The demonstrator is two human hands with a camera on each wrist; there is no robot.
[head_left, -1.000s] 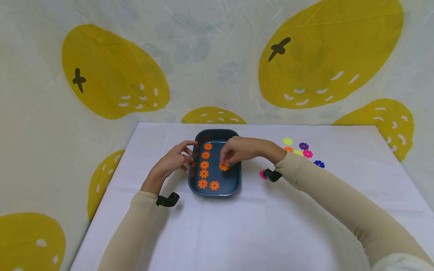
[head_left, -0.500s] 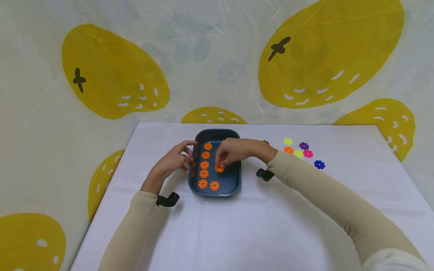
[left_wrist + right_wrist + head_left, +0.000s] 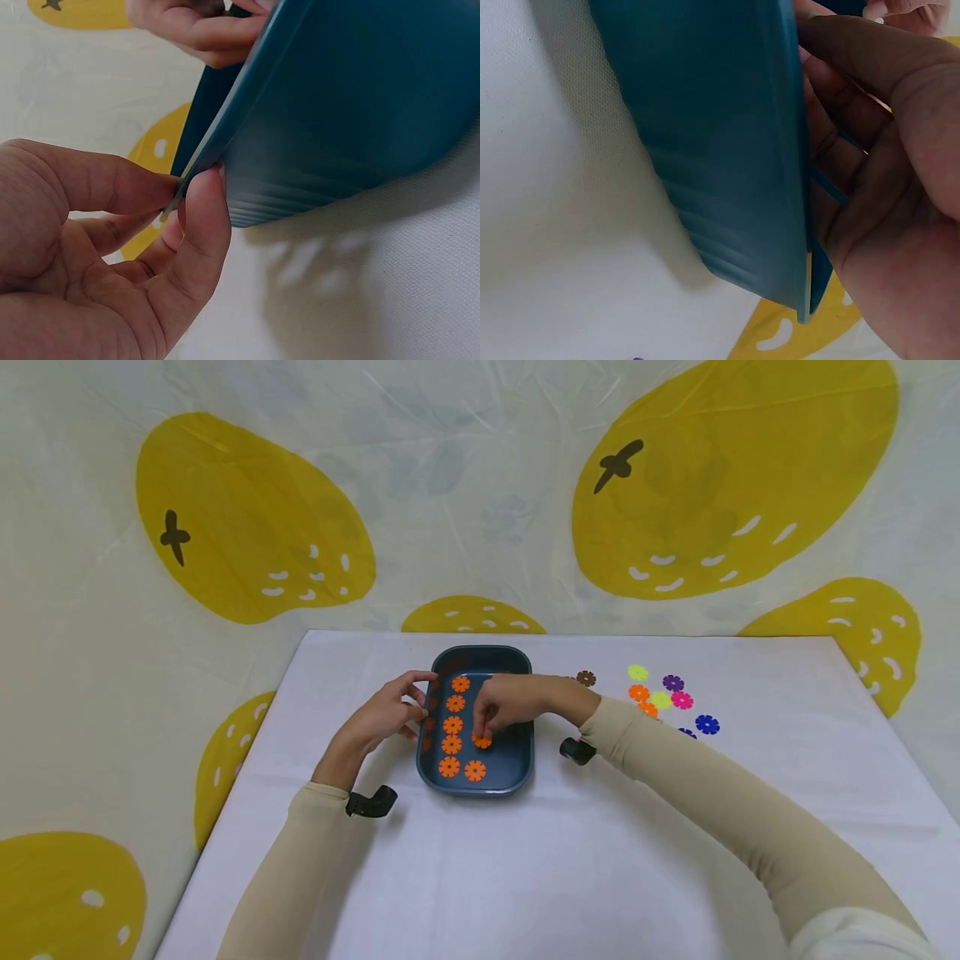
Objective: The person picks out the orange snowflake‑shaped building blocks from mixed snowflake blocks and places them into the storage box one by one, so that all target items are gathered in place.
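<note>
Evidently unmarked: tray (image 3: 517,760), discs (image 3: 452,725).

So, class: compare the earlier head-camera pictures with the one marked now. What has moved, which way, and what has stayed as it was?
The right hand has carried its pinched orange disc leftward and toward the tray's near end, closer to the disc column. The forearm followed, uncovering a brown disc on the table. The left hand keeps its hold on the tray rim; the six other orange discs lie as before.

Tray (image 3: 521,760) sits mid-table (image 3: 525,860); discs (image 3: 452,725) lined along its left inside. Loose discs (image 3: 671,693) lie right of tray. Left hand (image 3: 382,717) at left rim, right hand (image 3: 513,700) over tray.
</note>
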